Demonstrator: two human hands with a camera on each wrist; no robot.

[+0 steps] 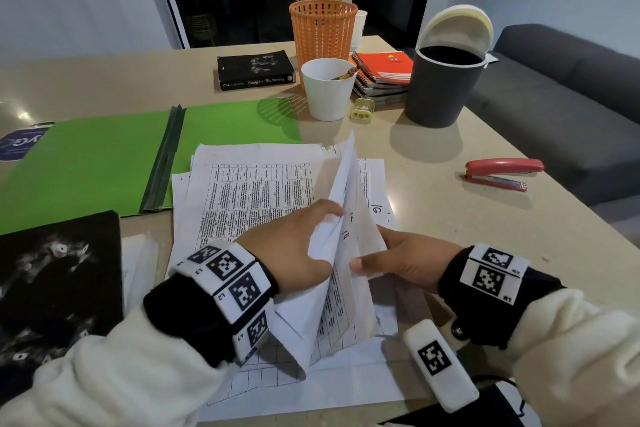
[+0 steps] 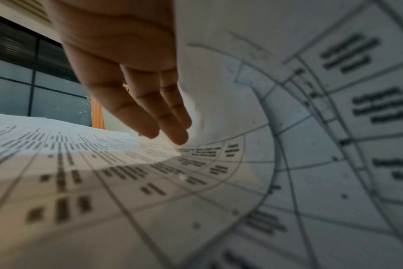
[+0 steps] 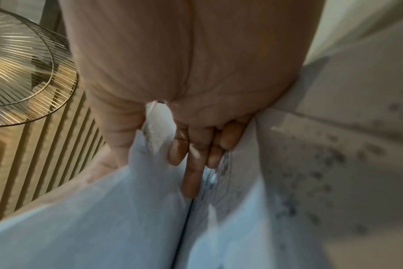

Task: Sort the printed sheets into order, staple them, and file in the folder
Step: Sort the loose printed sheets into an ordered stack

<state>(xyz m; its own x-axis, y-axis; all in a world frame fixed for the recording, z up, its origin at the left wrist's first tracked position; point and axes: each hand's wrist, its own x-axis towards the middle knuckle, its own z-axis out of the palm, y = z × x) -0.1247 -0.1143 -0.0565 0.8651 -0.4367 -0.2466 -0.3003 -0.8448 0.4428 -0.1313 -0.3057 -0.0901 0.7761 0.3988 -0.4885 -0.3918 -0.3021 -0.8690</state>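
The big table (image 1: 433,218) holds it all, w/ the green folder (image 1: 86,163) lying open on the left, its far flap tucked under the top of the paper pile. The pile of sheets (image 1: 249,194) sits in the middle, right in front of the person, messy, w/ edges not lined up. A few sheets from it are lifted and standing up like a tent (image 1: 341,204) between both hands. The left hand (image 1: 287,246) has straight fingers lying flat along the raised paper and nips the top w/ finger and thumb. The right hand (image 1: 408,263) holds the other side, thumb on the near face and fingers slid in between the pages, so it grips a few sheets, not just one. The red stapler (image 1: 502,173) waits far off on the right, not needed yet. I think the step now is flipping thru to find the page nos, and some hand-drawn marks show on the raised sheet, but I can't read them for sure. To do it well: lift one sheet at a time, check the no. in the corner, lay each one down in order, go slow so thin paper doesn't bend or tear, then tap the edges even before stapling
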